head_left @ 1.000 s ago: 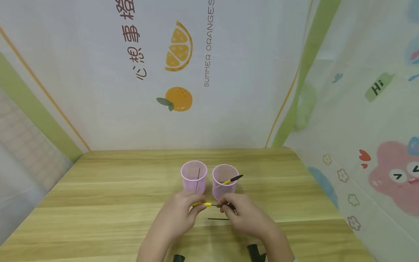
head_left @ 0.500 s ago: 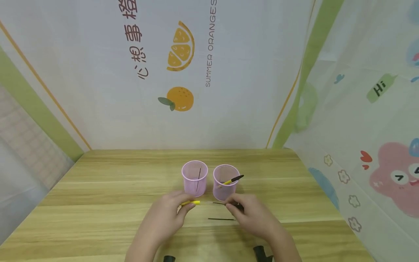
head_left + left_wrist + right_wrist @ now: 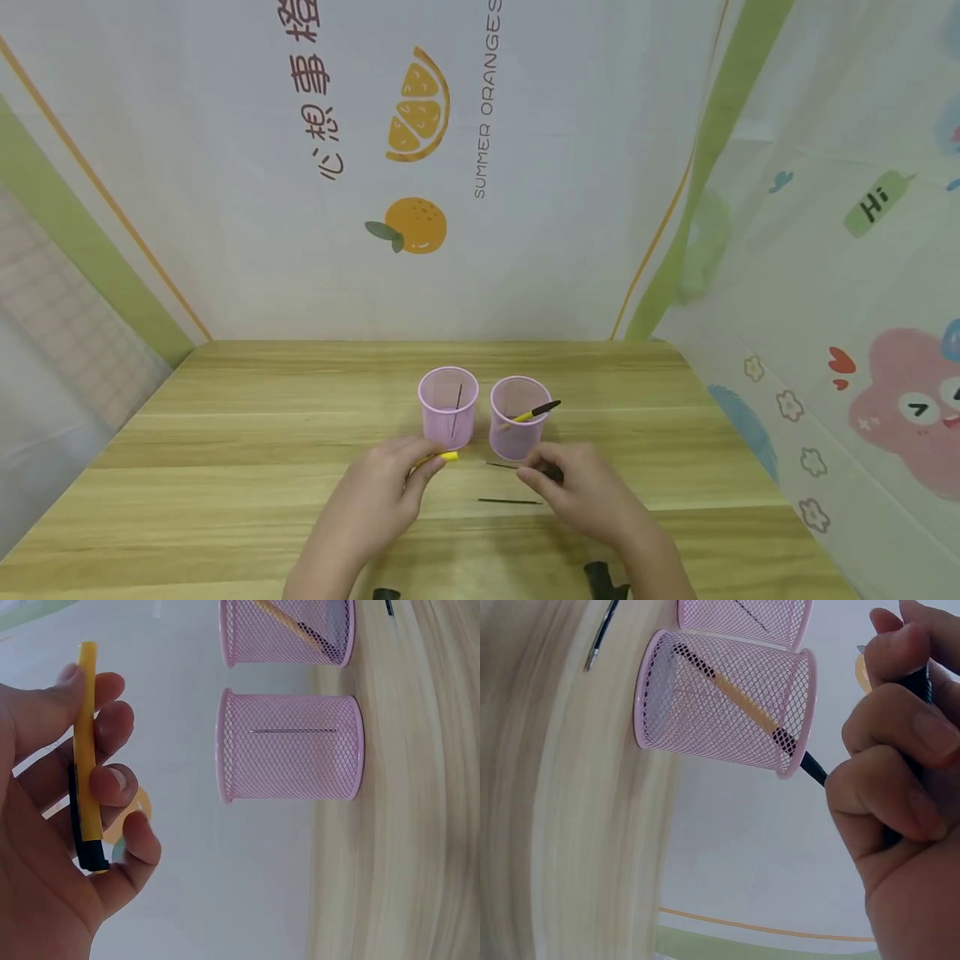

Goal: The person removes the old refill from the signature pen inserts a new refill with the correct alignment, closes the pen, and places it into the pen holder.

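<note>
My left hand holds a yellow pen barrel with a black clip and black end, thumb and fingers round it. In my right hand is a black pen part, partly hidden by curled fingers. A thin dark refill sticks out from it leftward, towards the yellow barrel, with a gap between them. Another refill lies on the table just in front of the hands. Behind them stand two pink mesh cups: the left cup has a refill inside, the right cup a yellow-and-black pen.
The wooden table runs back to a white curtain printed with oranges. A patterned sheet hangs along the right side. Dark objects show at the bottom edge by the forearms.
One second ago the yellow barrel and the refill met end to end between the hands. The hands have since drawn apart, left hand leftward and right hand slightly rightward, leaving the refill bare.
</note>
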`<act>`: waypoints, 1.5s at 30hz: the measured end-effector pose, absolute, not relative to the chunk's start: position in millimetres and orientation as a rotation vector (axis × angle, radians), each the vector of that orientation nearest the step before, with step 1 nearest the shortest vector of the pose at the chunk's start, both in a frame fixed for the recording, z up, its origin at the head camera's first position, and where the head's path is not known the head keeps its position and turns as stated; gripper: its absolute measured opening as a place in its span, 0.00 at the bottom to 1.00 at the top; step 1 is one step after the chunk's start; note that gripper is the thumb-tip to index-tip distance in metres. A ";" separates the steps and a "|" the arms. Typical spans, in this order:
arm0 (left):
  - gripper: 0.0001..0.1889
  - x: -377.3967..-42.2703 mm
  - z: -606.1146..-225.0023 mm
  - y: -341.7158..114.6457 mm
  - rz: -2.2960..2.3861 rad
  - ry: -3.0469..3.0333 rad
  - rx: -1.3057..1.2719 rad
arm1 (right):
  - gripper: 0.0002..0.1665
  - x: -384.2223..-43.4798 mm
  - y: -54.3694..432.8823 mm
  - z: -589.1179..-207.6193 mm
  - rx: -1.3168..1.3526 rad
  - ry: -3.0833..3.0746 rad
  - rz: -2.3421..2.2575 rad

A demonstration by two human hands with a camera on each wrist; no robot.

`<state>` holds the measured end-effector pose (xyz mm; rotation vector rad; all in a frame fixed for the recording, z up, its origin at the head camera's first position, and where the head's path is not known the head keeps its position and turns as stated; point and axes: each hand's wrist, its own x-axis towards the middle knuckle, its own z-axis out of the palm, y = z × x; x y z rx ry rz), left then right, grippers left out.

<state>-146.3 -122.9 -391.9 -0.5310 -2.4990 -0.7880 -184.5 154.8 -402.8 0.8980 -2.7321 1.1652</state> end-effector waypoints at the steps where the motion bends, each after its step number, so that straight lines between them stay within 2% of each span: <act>1: 0.07 -146.3 -391.6 -122.5 -0.784 -2.481 -0.544 | 0.09 -184.6 155.2 -403.4 0.907 -2.739 1.150; 16: 0.05 -148.8 -402.7 -120.0 -0.755 -2.657 -0.642 | 0.08 -184.4 158.4 -421.8 0.950 -2.963 1.047; 28: 0.02 -152.7 -410.0 -118.9 -0.449 -2.771 -0.780 | 0.05 -181.6 159.5 -430.7 0.953 -3.032 1.004; 45: 0.05 -156.7 -432.7 -120.3 -0.491 -2.959 -0.717 | 0.06 -180.9 161.1 -438.7 0.874 -3.055 0.901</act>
